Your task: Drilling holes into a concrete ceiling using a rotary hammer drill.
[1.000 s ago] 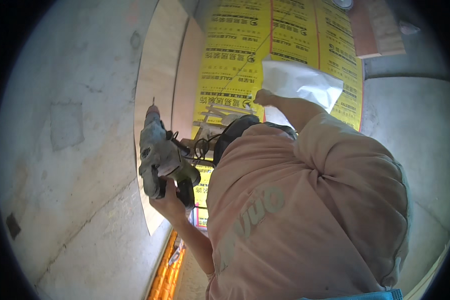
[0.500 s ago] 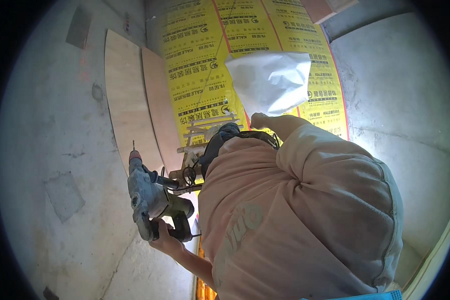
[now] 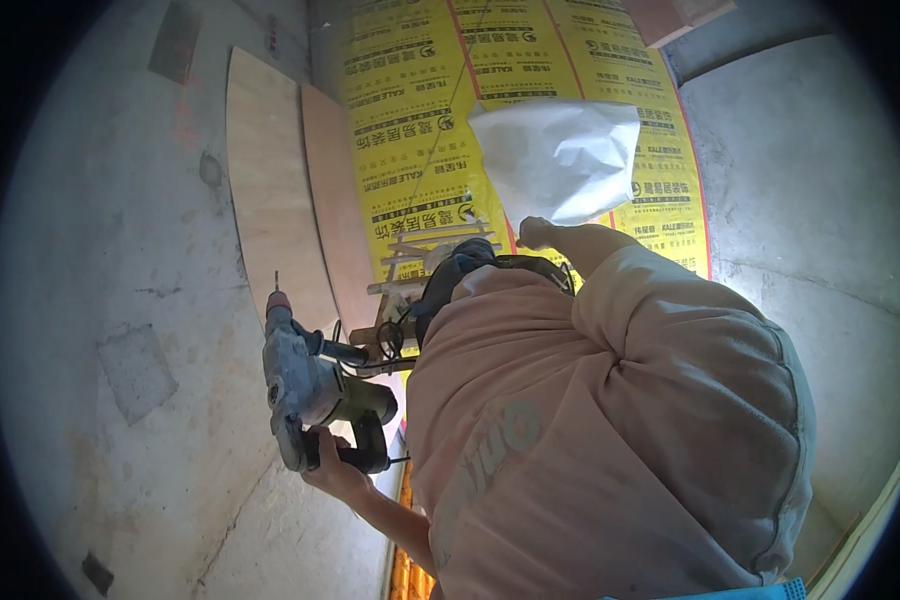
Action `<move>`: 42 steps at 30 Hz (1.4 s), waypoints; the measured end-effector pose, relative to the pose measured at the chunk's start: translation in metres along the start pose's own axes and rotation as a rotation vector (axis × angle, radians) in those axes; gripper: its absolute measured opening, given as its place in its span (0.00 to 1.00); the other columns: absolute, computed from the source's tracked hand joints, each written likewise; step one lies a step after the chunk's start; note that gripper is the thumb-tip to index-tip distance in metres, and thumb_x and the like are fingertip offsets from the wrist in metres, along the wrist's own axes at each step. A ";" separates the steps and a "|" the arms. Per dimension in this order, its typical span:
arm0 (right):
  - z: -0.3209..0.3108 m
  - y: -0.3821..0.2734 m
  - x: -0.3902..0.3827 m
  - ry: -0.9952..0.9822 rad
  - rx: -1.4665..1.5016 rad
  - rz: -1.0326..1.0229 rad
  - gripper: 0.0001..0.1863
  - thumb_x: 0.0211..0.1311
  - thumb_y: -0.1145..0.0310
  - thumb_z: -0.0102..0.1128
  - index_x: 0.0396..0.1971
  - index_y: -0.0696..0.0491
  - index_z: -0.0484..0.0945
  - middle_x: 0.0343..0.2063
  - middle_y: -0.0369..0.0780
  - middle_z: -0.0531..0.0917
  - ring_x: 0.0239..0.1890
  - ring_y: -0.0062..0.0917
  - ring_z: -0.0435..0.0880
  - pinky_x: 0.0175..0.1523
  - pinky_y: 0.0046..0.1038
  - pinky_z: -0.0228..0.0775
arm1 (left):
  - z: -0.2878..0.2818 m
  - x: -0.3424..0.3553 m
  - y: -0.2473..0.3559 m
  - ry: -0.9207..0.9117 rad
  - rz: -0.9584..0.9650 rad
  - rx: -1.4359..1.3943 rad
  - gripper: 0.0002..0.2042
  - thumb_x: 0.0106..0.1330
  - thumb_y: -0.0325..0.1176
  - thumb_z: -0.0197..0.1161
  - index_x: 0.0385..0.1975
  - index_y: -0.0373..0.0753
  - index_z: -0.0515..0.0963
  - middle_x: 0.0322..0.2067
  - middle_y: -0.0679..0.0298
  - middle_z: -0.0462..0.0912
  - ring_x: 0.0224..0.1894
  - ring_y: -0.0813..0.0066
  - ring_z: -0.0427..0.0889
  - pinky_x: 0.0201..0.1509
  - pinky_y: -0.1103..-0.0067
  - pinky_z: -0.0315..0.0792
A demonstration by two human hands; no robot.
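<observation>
My left hand (image 3: 338, 464) is wrapped around the rear handle of a grey and black rotary hammer drill (image 3: 305, 380). The drill is at my left, in front of the wall, with its thin bit (image 3: 276, 282) pointing toward the top of the view. A black side handle (image 3: 342, 351) sticks out to the right of its body. My right hand (image 3: 536, 233) is closed at the near edge of a crumpled white sheet (image 3: 560, 165). Whether its fingers grip the sheet cannot be made out. My pink shirt hides the space below my chest.
Yellow printed floor covering (image 3: 420, 110) runs ahead. Two board panels (image 3: 270, 180) lean along the left wall (image 3: 80, 300). Beside my body are a wooden slatted piece (image 3: 390, 285) and a looped black cable (image 3: 390, 340). A reddish board (image 3: 680, 20) is at the far right.
The whole view has shifted, so most things appear slightly farther right. The drill stays in my left hand, and my right hand remains by the white sheet.
</observation>
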State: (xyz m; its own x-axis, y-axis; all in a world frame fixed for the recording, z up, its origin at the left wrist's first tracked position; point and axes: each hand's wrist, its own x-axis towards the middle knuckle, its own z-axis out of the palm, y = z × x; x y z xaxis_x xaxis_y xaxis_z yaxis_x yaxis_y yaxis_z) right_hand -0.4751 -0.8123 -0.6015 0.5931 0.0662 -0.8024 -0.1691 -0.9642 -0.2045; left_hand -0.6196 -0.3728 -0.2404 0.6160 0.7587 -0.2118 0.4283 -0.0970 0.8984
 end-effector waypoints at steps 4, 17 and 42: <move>-0.021 -0.020 0.011 0.057 0.099 0.007 0.18 0.52 0.53 0.66 0.27 0.55 0.86 0.24 0.46 0.85 0.29 0.37 0.86 0.37 0.38 0.77 | 0.001 -0.002 0.000 -0.024 0.046 -0.085 0.06 0.55 0.23 0.63 0.32 0.32 0.77 0.18 0.66 0.74 0.19 0.78 0.72 0.25 0.80 0.66; -0.059 -0.076 0.042 0.085 0.156 -0.091 0.21 0.52 0.49 0.66 0.21 0.55 0.85 0.17 0.43 0.84 0.21 0.32 0.85 0.33 0.34 0.79 | 0.003 -0.003 0.004 -0.004 0.037 -0.065 0.03 0.55 0.24 0.63 0.24 0.32 0.76 0.19 0.65 0.75 0.19 0.77 0.73 0.24 0.79 0.65; -0.046 -0.058 0.091 -0.068 -0.415 -0.268 0.18 0.69 0.54 0.51 0.33 0.49 0.85 0.22 0.36 0.86 0.18 0.26 0.85 0.24 0.30 0.78 | -0.016 0.003 0.006 -0.069 0.090 0.000 0.06 0.55 0.28 0.64 0.23 0.34 0.75 0.18 0.65 0.76 0.21 0.78 0.73 0.28 0.78 0.67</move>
State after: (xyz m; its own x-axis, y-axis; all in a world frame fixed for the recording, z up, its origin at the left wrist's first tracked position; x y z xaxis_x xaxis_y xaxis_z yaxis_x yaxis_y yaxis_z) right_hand -0.3750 -0.7619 -0.6370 0.5176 0.3289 -0.7899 0.3180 -0.9310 -0.1793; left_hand -0.6259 -0.3612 -0.2298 0.6960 0.7009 -0.1562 0.3693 -0.1628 0.9149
